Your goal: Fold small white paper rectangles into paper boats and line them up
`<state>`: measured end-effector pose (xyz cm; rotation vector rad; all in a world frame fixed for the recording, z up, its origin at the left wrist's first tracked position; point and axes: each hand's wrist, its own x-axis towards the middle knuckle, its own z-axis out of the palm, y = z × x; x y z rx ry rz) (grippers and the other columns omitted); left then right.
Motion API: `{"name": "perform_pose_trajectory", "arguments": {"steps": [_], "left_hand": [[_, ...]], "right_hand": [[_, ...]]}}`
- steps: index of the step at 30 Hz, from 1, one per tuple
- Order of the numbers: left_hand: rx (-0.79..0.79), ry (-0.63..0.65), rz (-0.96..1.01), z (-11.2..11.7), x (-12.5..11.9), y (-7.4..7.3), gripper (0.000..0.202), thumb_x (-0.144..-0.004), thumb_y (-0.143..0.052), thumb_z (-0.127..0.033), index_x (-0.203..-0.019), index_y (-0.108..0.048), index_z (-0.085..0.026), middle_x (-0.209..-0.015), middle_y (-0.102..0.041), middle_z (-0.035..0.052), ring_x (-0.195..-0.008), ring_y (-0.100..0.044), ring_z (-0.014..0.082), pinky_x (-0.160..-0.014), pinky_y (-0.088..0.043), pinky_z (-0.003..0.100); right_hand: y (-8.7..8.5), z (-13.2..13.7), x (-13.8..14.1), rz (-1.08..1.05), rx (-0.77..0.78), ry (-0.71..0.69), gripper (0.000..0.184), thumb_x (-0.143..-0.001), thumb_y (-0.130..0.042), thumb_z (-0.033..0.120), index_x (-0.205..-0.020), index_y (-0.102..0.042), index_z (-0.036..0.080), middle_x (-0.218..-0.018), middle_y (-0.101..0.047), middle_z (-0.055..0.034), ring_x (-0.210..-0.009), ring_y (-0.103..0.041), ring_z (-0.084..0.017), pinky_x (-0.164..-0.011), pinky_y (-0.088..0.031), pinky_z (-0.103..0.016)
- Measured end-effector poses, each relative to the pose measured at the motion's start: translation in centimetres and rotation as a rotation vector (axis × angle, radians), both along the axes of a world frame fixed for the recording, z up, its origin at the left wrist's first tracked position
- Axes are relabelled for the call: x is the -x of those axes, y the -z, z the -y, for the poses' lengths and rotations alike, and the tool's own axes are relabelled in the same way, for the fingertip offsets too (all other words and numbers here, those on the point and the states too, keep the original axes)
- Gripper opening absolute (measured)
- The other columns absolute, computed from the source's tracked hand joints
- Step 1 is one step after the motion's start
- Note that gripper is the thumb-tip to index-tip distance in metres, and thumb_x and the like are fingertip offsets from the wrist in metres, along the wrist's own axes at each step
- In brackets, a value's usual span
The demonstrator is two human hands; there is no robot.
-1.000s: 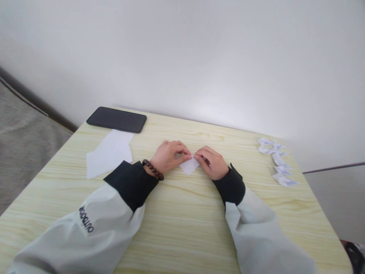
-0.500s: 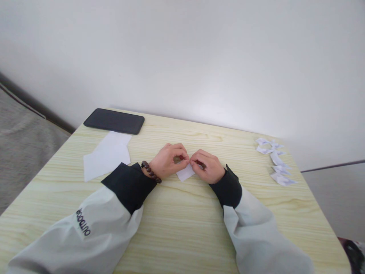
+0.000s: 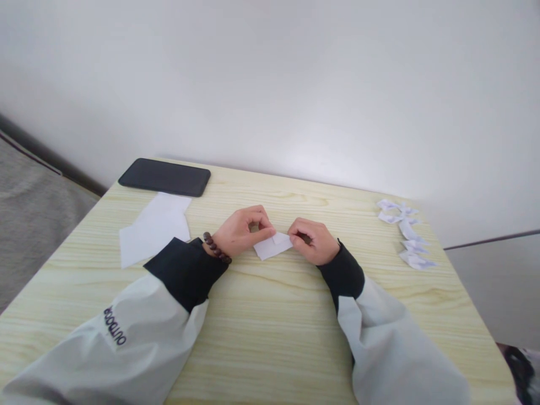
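Observation:
Between my hands, at the middle of the table, is a small white folded piece of paper [image 3: 268,248]. My left hand [image 3: 245,230] pinches its upper left part between thumb and forefinger, and a small flap shows beside the thumb tip. At the paper's right corner, my right hand [image 3: 313,241] is closed in a pinch, with the other fingers curled in. Part of the paper's left side is hidden under my left hand.
On the left of the wood-patterned table [image 3: 270,337] lie white paper sheets [image 3: 156,228], overlapping. A black phone [image 3: 165,176] rests behind them. Several folded white paper pieces [image 3: 415,260] form a cluster at the right. The white wall [image 3: 270,90] stands behind the table.
My hands have moved apart, the right one shifting right and the left one slightly left. More of the folded paper shows between them, with its flap visible.

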<state>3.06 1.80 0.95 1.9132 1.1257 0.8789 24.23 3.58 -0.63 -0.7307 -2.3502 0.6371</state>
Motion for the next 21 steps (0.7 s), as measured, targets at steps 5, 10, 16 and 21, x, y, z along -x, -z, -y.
{"name": "perform_pose_trajectory", "arguments": {"steps": [5,10,16,21], "left_hand": [[0.02,0.004,0.031,-0.2,0.2,0.1,0.021,-0.077,-0.06,-0.032,-0.065,-0.064,-0.015,-0.072,-0.056,0.0017,-0.067,-0.052,0.0121,-0.059,-0.041,0.024],[-0.03,0.02,-0.026,-0.1,-0.1,0.3,0.02,-0.078,-0.058,-0.032,-0.069,-0.065,-0.016,-0.073,-0.057,0.0019,-0.066,-0.052,0.0118,-0.059,-0.041,0.024],[-0.076,0.011,-0.039,0.2,-0.6,0.3,0.016,-0.077,-0.057,-0.026,-0.069,-0.065,-0.016,-0.075,-0.059,0.0024,-0.07,-0.055,0.0122,-0.064,-0.043,0.024],[-0.078,-0.003,-0.086,0.1,-0.4,0.4,0.017,-0.077,-0.056,-0.025,-0.068,-0.067,-0.017,-0.072,-0.059,0.0009,-0.066,-0.054,0.0108,-0.06,-0.042,0.022]], "right_hand": [[-0.1,-0.1,-0.2,-0.058,0.056,-0.011,0.016,-0.081,-0.041,0.016,-0.075,-0.055,0.018,-0.069,-0.057,-0.0024,-0.063,-0.052,-0.013,-0.059,-0.041,-0.025],[-0.1,0.5,0.4,0.0,0.053,-0.007,0.018,-0.087,-0.041,0.025,-0.084,-0.058,0.017,-0.072,-0.059,-0.0033,-0.063,-0.052,-0.013,-0.061,-0.041,-0.026],[0.4,0.8,1.3,0.084,-0.094,0.059,0.019,-0.087,-0.045,0.024,-0.075,-0.058,0.019,-0.063,-0.057,-0.0004,-0.056,-0.048,-0.012,-0.06,-0.038,-0.025],[0.3,0.4,1.0,0.053,-0.064,0.024,0.019,-0.086,-0.045,0.022,-0.075,-0.059,0.018,-0.064,-0.06,-0.0006,-0.056,-0.05,-0.011,-0.058,-0.038,-0.024]]}}
